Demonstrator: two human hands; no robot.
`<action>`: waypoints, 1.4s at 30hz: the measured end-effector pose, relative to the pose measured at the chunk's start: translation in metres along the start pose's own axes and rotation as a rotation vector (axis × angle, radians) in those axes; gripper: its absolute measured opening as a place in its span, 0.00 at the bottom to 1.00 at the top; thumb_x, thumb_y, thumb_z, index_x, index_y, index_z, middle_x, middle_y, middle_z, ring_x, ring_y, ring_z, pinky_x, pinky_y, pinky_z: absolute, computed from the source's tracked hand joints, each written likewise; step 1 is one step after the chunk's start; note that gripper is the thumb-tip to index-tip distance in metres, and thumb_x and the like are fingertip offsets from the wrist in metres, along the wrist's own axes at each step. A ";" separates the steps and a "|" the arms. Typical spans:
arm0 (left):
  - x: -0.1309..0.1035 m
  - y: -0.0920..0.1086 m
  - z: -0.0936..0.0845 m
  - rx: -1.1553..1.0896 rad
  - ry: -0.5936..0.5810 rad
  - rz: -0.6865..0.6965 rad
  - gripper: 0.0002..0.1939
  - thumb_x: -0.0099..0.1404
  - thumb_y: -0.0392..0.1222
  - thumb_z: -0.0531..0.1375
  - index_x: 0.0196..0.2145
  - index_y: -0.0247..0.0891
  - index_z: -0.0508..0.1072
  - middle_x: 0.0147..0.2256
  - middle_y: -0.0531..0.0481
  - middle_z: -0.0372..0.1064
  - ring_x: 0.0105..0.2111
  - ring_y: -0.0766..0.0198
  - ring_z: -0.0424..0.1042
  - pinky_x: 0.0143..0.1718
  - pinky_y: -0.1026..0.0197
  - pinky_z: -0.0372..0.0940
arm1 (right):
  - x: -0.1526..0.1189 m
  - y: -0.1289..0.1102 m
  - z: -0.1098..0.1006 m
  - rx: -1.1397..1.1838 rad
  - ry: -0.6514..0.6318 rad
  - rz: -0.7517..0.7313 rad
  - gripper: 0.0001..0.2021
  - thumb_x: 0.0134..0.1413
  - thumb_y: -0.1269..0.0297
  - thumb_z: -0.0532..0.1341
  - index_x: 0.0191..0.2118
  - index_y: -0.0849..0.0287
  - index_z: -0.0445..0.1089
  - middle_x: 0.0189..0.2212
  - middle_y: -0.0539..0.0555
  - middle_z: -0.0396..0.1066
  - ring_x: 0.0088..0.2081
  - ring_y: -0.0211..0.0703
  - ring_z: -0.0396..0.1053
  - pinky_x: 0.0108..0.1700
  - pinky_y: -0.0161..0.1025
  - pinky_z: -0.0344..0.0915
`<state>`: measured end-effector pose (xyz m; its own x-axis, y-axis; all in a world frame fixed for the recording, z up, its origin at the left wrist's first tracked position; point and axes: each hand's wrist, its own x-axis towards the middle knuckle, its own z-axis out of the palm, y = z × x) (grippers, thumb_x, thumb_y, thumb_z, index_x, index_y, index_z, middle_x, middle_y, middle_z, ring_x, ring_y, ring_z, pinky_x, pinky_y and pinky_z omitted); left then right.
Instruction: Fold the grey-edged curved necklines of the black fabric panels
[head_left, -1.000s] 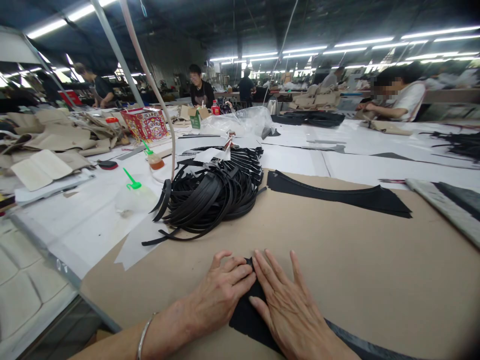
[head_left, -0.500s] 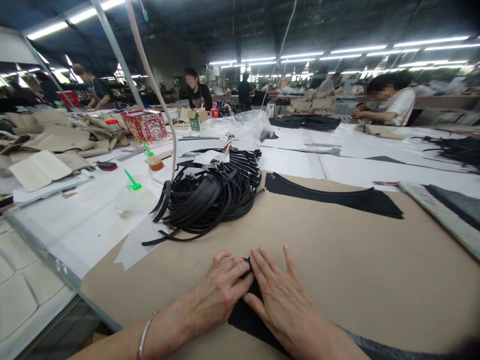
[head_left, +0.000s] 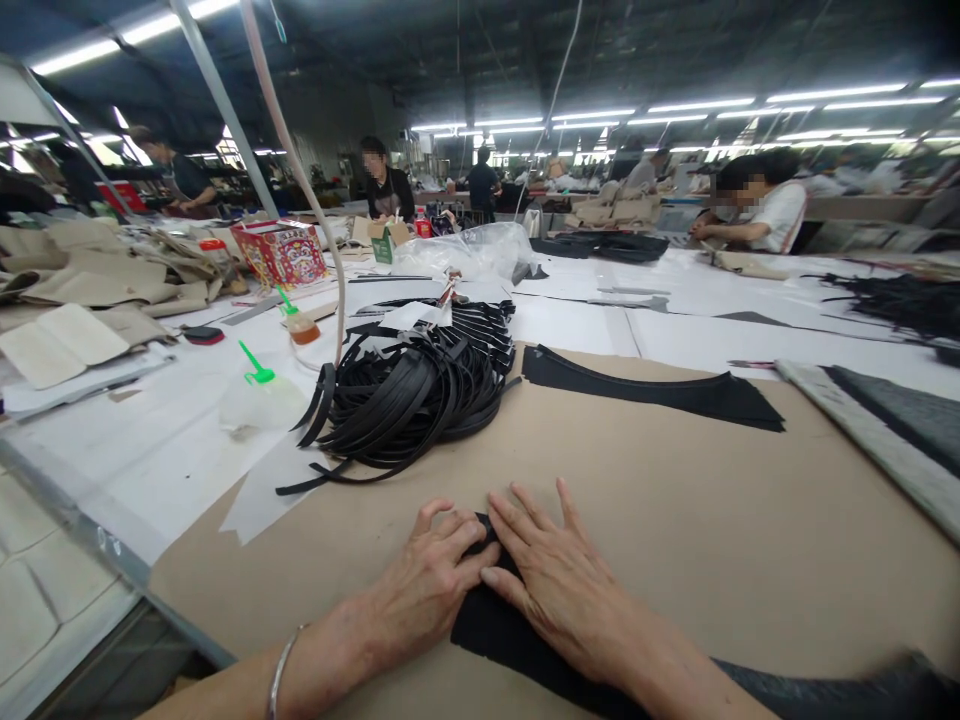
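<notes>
A curved black fabric piece (head_left: 491, 632) lies on the tan sheet (head_left: 750, 540) in front of me and runs off toward the lower right. My left hand (head_left: 435, 570) is closed at its far left end, fingers bent and thumb pressed to the edge. Flat on top of the same piece rests my right hand (head_left: 555, 580), its fingers stretched and spread. The two hands touch or nearly touch at the fingertips. The piece's part under my right palm and forearm is hidden.
Beyond my hands sits a heap of black strips (head_left: 420, 390). A stack of curved black pieces (head_left: 652, 388) lies at the right rear. Two green-tipped bottles (head_left: 259, 385) stand left, near a hanging hose (head_left: 330, 250). A grey board (head_left: 862, 440) lies right. Other people work farther back.
The whole view has shifted slightly, with the background moving left. My right fingers have spread a little more on the black piece; my left hand keeps its hold at the edge.
</notes>
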<state>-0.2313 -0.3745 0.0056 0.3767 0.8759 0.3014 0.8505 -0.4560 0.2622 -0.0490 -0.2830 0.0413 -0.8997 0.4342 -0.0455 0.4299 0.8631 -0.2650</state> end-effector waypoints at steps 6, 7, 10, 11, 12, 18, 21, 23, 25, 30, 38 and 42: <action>0.001 0.001 0.002 0.044 0.017 0.025 0.16 0.66 0.27 0.48 0.48 0.37 0.66 0.47 0.44 0.62 0.51 0.55 0.58 0.57 0.47 0.45 | -0.002 0.004 -0.013 0.083 -0.029 0.036 0.24 0.69 0.55 0.41 0.65 0.55 0.52 0.65 0.53 0.48 0.66 0.54 0.41 0.63 0.69 0.30; 0.002 0.002 0.002 0.055 0.023 0.034 0.17 0.66 0.26 0.48 0.49 0.37 0.66 0.47 0.44 0.62 0.51 0.55 0.58 0.57 0.47 0.45 | -0.001 0.005 -0.015 0.108 -0.039 0.046 0.24 0.69 0.55 0.41 0.65 0.54 0.53 0.65 0.52 0.48 0.66 0.54 0.41 0.63 0.69 0.29; 0.003 0.003 0.001 0.080 0.050 0.051 0.22 0.65 0.25 0.46 0.52 0.38 0.65 0.46 0.43 0.62 0.50 0.55 0.59 0.55 0.46 0.46 | -0.001 0.015 -0.023 0.264 -0.088 0.083 0.23 0.69 0.57 0.41 0.65 0.54 0.52 0.65 0.53 0.48 0.66 0.52 0.43 0.63 0.67 0.34; 0.003 0.003 0.000 0.078 0.057 0.049 0.23 0.65 0.24 0.45 0.53 0.38 0.65 0.46 0.43 0.63 0.50 0.55 0.59 0.55 0.46 0.46 | -0.004 0.020 -0.026 0.337 -0.068 0.105 0.24 0.68 0.58 0.42 0.66 0.55 0.51 0.65 0.54 0.48 0.65 0.49 0.46 0.64 0.62 0.38; 0.003 0.003 0.000 0.071 0.062 0.045 0.23 0.65 0.24 0.44 0.53 0.39 0.64 0.46 0.43 0.63 0.50 0.55 0.58 0.54 0.46 0.46 | -0.007 0.025 -0.029 0.406 -0.023 0.131 0.24 0.68 0.58 0.42 0.66 0.56 0.49 0.64 0.55 0.51 0.64 0.46 0.49 0.64 0.57 0.43; 0.010 0.005 -0.002 -0.060 0.083 -0.027 0.19 0.66 0.25 0.44 0.46 0.39 0.68 0.41 0.46 0.64 0.47 0.57 0.61 0.53 0.46 0.47 | -0.054 0.034 -0.025 0.390 0.106 0.309 0.21 0.59 0.62 0.56 0.58 0.55 0.62 0.46 0.53 0.70 0.47 0.43 0.67 0.52 0.40 0.61; 0.022 0.013 -0.005 -0.076 0.157 -0.090 0.17 0.67 0.26 0.44 0.41 0.38 0.69 0.39 0.47 0.64 0.43 0.59 0.62 0.49 0.49 0.50 | -0.069 0.023 -0.016 0.320 0.136 0.319 0.20 0.53 0.64 0.61 0.53 0.54 0.65 0.44 0.52 0.70 0.45 0.44 0.66 0.49 0.41 0.59; 0.033 0.020 -0.008 -0.070 0.158 -0.107 0.15 0.66 0.27 0.46 0.41 0.38 0.68 0.40 0.47 0.64 0.43 0.58 0.62 0.49 0.49 0.50 | -0.070 0.017 -0.014 0.296 0.149 0.334 0.17 0.52 0.65 0.61 0.49 0.55 0.67 0.41 0.51 0.71 0.44 0.45 0.66 0.47 0.42 0.58; 0.044 0.028 -0.009 -0.076 0.100 -0.103 0.15 0.64 0.27 0.50 0.44 0.39 0.67 0.42 0.48 0.63 0.45 0.57 0.62 0.50 0.48 0.49 | -0.068 0.013 -0.014 0.266 0.135 0.361 0.14 0.51 0.65 0.61 0.46 0.56 0.68 0.38 0.52 0.71 0.42 0.46 0.66 0.46 0.42 0.57; 0.062 0.037 -0.006 -0.101 -0.049 -0.120 0.20 0.57 0.23 0.57 0.44 0.43 0.68 0.42 0.52 0.64 0.46 0.57 0.61 0.52 0.47 0.46 | -0.063 0.011 -0.015 0.236 0.096 0.400 0.13 0.50 0.70 0.60 0.44 0.57 0.68 0.37 0.53 0.72 0.42 0.48 0.66 0.47 0.46 0.55; 0.078 0.047 0.003 -0.139 -0.224 -0.111 0.16 0.56 0.22 0.56 0.35 0.42 0.70 0.35 0.55 0.65 0.42 0.61 0.62 0.49 0.51 0.46 | -0.070 0.021 -0.012 0.314 0.053 0.430 0.09 0.49 0.68 0.59 0.38 0.59 0.69 0.35 0.55 0.73 0.39 0.48 0.68 0.41 0.41 0.56; 0.082 0.048 0.004 -0.135 -0.242 -0.105 0.16 0.55 0.22 0.54 0.34 0.41 0.71 0.35 0.53 0.66 0.41 0.60 0.61 0.48 0.50 0.46 | -0.079 0.026 -0.011 0.358 0.051 0.443 0.08 0.47 0.70 0.59 0.36 0.58 0.68 0.32 0.53 0.73 0.36 0.45 0.69 0.34 0.37 0.55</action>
<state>-0.1581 -0.3243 0.0387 0.3800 0.9240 0.0429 0.8387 -0.3638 0.4053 0.0346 -0.2917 0.0489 -0.6310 0.7542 -0.1820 0.7045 0.4587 -0.5415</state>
